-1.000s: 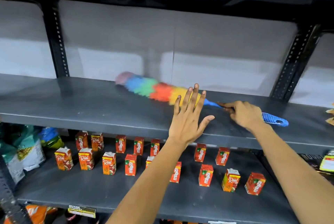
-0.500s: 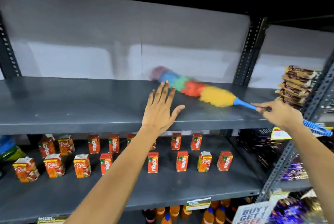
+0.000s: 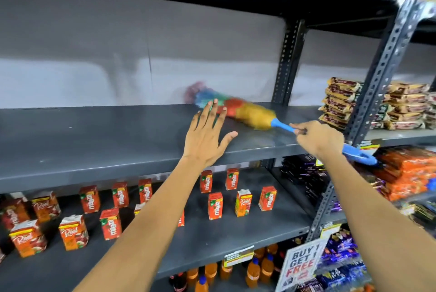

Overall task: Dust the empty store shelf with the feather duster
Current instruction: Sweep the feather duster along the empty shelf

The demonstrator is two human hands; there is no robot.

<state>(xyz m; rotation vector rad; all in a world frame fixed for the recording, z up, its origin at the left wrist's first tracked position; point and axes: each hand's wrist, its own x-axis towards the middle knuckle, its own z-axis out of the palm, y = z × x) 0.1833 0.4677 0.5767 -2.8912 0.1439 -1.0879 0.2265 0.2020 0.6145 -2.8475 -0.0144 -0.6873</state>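
Feather duster lying low across the empty shelf, its rainbow head blurred, purple tip toward the back wall, yellow end nearest the blue handle. Right hand is clamped around that handle near the shelf's right end, close to the front edge, index finger stretched along the shaft; the handle's looped blue tail pokes out behind the wrist, past the upright post. Left hand is spread wide, fingers fanned, palm down over the front half of the shelf, holding nothing, fingertips overlapping the duster's head in this view — touching the shelf or just above it, can't tell. Duster head sits toward the back right part of the shelf, the rest of the dark grey surface bare. Down below, juice cartons stand scattered on the lower shelf. Off to the right, past the post, stacked snack packets fill the neighbouring bay, and a "BUY GET FREE" sign hangs at the bottom right.
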